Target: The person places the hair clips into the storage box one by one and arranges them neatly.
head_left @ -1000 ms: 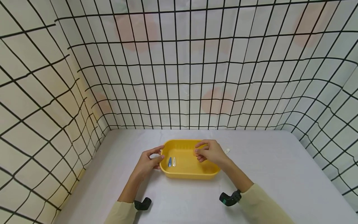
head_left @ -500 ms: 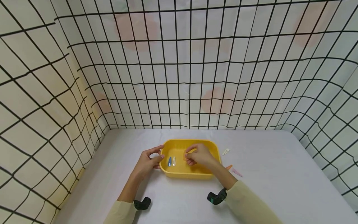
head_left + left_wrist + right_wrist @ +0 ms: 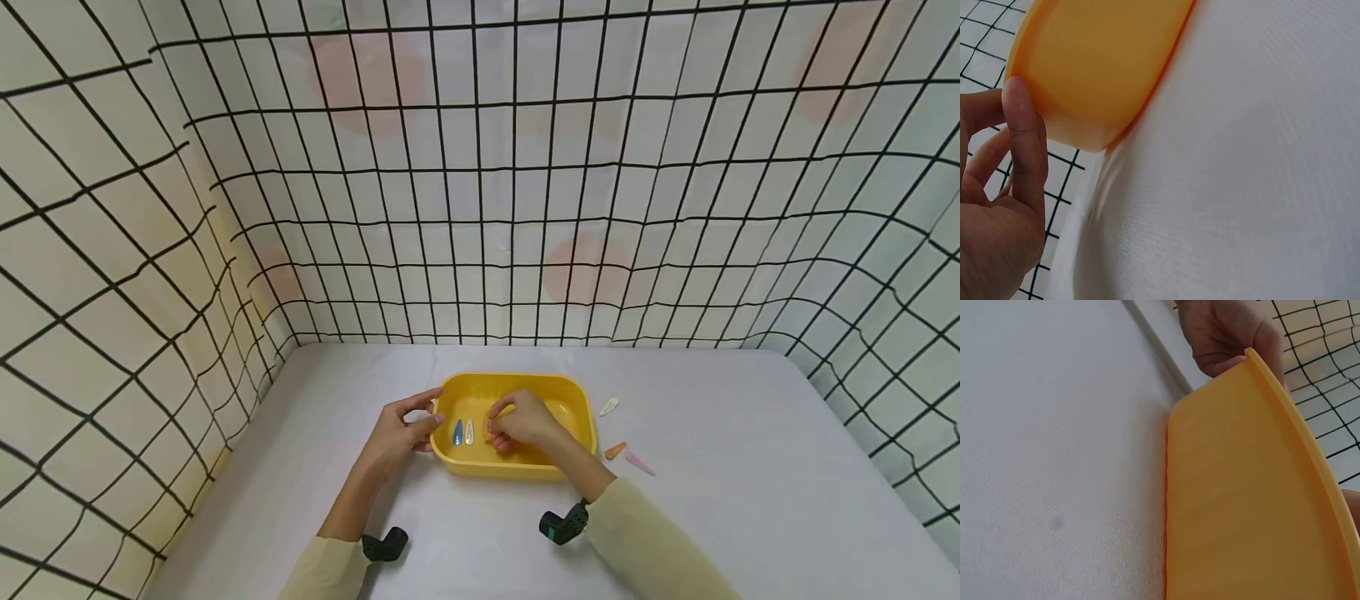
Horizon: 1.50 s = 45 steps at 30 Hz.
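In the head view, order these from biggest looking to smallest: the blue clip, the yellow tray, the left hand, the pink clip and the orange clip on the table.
1. Yellow tray
2. Left hand
3. Pink clip, the longest of these clips
4. Blue clip and orange clip: too alike to rank

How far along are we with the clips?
Looks done: a blue clip and a white clip lie side by side in the yellow tray. In hand: the right hand pinches a small orange piece, mostly hidden, inside the tray, which the left hand grips. Probably left: a second white clip, an orange clip and a pink clip on the table.
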Tool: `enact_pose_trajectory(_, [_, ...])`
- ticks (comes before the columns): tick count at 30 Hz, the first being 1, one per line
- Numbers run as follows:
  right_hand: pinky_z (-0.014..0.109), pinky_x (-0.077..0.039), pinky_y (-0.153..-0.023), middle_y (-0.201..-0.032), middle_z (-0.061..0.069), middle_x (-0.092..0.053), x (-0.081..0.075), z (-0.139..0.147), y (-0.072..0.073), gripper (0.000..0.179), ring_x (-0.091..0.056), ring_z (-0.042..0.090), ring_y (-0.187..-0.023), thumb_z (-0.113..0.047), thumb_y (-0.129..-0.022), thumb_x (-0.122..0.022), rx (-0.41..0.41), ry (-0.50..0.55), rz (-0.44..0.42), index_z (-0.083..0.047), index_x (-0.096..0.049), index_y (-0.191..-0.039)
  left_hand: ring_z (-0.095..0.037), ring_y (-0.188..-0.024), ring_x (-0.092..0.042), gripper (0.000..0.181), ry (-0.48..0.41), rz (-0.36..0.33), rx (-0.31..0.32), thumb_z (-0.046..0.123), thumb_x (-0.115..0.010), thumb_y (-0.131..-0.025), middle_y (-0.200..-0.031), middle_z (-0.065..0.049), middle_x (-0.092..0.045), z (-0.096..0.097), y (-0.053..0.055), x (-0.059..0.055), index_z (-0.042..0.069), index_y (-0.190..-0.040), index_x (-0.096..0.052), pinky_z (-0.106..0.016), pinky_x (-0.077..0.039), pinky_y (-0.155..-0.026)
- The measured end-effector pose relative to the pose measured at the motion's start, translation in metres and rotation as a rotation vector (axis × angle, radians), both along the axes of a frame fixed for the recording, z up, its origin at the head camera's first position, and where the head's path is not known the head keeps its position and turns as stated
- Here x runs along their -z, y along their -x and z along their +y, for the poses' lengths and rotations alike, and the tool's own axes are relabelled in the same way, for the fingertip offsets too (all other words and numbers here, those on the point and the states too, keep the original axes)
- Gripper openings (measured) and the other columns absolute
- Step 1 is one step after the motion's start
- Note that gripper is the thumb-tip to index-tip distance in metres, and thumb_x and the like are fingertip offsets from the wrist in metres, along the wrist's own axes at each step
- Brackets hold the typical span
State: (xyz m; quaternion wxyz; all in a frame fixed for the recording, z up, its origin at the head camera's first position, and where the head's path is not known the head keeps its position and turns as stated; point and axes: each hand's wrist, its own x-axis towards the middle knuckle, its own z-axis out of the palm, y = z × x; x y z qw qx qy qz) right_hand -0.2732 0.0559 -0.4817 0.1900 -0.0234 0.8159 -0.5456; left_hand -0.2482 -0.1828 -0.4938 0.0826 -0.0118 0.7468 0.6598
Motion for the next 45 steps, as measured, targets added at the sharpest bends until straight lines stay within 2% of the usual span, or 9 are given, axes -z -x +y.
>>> enact_pose_trajectory(4, [0.030, -0.062, -0.054, -0.071, 0.013, -0.072, 0.000, -0.006, 0.000, 0.011, -0.069, 0.016, -0.053, 0.001, -0.090, -0.072, -0.006, -0.027, 0.001, 0.003, -0.068, -0.100, -0.015, -0.061, -0.064, 0.050, -0.017, 0.014, 0.013, 0.007, -0.074, -0.094, -0.120, -0.012, -0.054, -0.001, 0.000, 0.000, 0.016, -0.142, -0.064, -0.025, -0.061, -0.058])
enact_pose_trajectory(13, [0.028, -0.061, -0.053, -0.069, 0.012, -0.070, 0.000, -0.012, 0.001, 0.011, -0.067, 0.015, -0.050, 0.000, -0.089, -0.074, -0.010, -0.069, -0.010, 0.002, -0.068, -0.098, -0.015, -0.060, -0.064, 0.049, 0.000, 0.022, 0.011, 0.010, -0.075, -0.093, -0.119, -0.011, -0.055, -0.001, 0.002, 0.004, 0.018, -0.140, -0.065, -0.024, -0.061, -0.058])
enact_pose_trajectory(34, [0.029, -0.061, -0.052, -0.067, 0.011, -0.068, 0.000, -0.013, -0.004, 0.013, -0.067, 0.016, -0.050, -0.001, -0.089, -0.076, 0.026, -0.077, -0.003, 0.002, -0.066, -0.097, -0.015, -0.060, -0.064, 0.050, -0.004, 0.032, 0.004, 0.010, -0.077, -0.092, -0.117, -0.010, -0.056, 0.000, 0.003, 0.005, 0.018, -0.139, -0.066, -0.023, -0.060, -0.057])
enact_pose_trajectory(45, [0.027, -0.060, -0.054, -0.069, 0.011, -0.068, 0.000, 0.002, -0.005, 0.018, -0.064, 0.018, -0.052, -0.018, -0.092, -0.078, 0.032, -0.087, 0.068, -0.003, -0.070, -0.098, -0.015, -0.059, -0.062, 0.049, -0.004, 0.019, 0.002, 0.010, -0.076, -0.092, -0.118, -0.012, -0.056, 0.000, 0.001, 0.003, 0.019, -0.139, -0.066, -0.023, -0.060, -0.057])
